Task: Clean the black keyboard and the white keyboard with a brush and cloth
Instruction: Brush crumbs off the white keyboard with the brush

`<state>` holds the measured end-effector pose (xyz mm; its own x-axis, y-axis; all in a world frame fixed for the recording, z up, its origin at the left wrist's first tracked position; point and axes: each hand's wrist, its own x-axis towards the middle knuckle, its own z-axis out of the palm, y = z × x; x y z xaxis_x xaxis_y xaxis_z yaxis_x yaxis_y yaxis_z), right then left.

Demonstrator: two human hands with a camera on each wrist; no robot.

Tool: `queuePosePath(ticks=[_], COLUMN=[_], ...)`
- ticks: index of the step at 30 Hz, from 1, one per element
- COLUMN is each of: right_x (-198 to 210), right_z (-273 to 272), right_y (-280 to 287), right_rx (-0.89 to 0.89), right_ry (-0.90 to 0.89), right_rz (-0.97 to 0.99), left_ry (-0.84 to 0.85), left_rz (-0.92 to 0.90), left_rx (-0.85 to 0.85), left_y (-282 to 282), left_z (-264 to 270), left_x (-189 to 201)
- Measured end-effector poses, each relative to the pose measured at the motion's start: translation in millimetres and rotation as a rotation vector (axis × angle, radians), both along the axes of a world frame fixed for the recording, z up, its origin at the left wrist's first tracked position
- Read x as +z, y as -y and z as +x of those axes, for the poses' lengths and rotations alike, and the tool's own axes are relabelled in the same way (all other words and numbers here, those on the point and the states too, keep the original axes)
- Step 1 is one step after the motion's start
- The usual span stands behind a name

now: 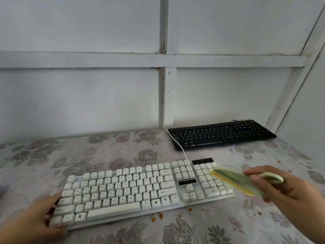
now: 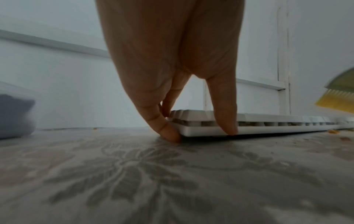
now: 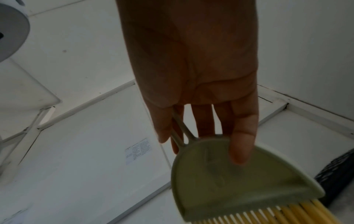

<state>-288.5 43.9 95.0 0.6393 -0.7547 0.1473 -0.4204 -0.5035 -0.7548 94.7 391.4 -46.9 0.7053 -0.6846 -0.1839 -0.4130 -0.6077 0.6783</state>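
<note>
The white keyboard (image 1: 137, 191) lies across the near middle of the flowered tablecloth (image 1: 88, 155). My left hand (image 1: 52, 208) rests at its left end. In the left wrist view straight fingers (image 2: 164, 128) and thumb touch the corner of the white keyboard (image 2: 268, 125). My right hand (image 1: 251, 176) grips a green brush (image 1: 233, 180) with yellow bristles, held blurred over the number pad. In the right wrist view the thumb lies on the flat head of the brush (image 3: 229, 189). The black keyboard (image 1: 221, 134) sits at the back right by the wall.
Orange crumbs (image 1: 158, 215) lie on the tablecloth in front of the white keyboard. Its white cable (image 1: 179, 147) runs back past the black keyboard's left end. A grey-blue soft thing (image 2: 15, 116) sits at the far left. White walls close the back and right.
</note>
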Motion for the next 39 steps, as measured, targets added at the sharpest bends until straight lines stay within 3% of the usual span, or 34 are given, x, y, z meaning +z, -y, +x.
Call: queuePosePath(ticks=[2, 5, 6, 9, 12, 20, 23, 30, 33, 39], right_x=[-0.9, -1.5, -2.9, -16.2, -32.8, -32.6, -30.5, 26.0, 31.5, 31.6], right_z=[-2.3, -3.1, -2.0, -0.2, -2.7, -28.6, -36.6, 13.4, 41.4, 99.8], right_y=[-1.9, -10.5, -11.3, -3.8, 9.1, 36.4, 40.6, -32.5, -56.5, -109.0], right_rx=[0.024, 0.084, 0.104, 0.173, 0.132, -0.026, -0.03, 0.155, 0.258, 0.449], right_ry=[-0.006, -0.029, -0.016, -0.04, -0.092, -0.199, -0.19, -0.154, -0.131, 0.022], right_rz=[-0.015, -0.055, -0.065, -0.077, -0.139, -0.253, -0.285, -0.225, -0.239, -0.045], left_ry=[0.004, 0.075, 0.107, 0.123, 0.188, 0.192, 0.227, 0.248, 0.199, 0.249], left_rz=[0.031, 0.046, 0.03, 0.079, 0.171, 0.235, 0.156, 0.018, -0.003, -0.031], left_rx=[0.054, 0.089, 0.115, 0.051, 0.079, -0.001, 0.077, 0.072, 0.085, 0.093], left_y=[-4.0, -33.4, -37.7, -14.8, -6.3, -9.8, -8.2, -16.0, -32.5, -89.6], left_z=[4.5, 51.1, 49.8, 12.6, -13.6, 7.5, -3.3, -19.1, -16.4, 14.3], left_x=[-8.3, -61.1, -62.0, -34.8, -3.3, -7.9, 7.6, 61.7, 75.6, 82.9])
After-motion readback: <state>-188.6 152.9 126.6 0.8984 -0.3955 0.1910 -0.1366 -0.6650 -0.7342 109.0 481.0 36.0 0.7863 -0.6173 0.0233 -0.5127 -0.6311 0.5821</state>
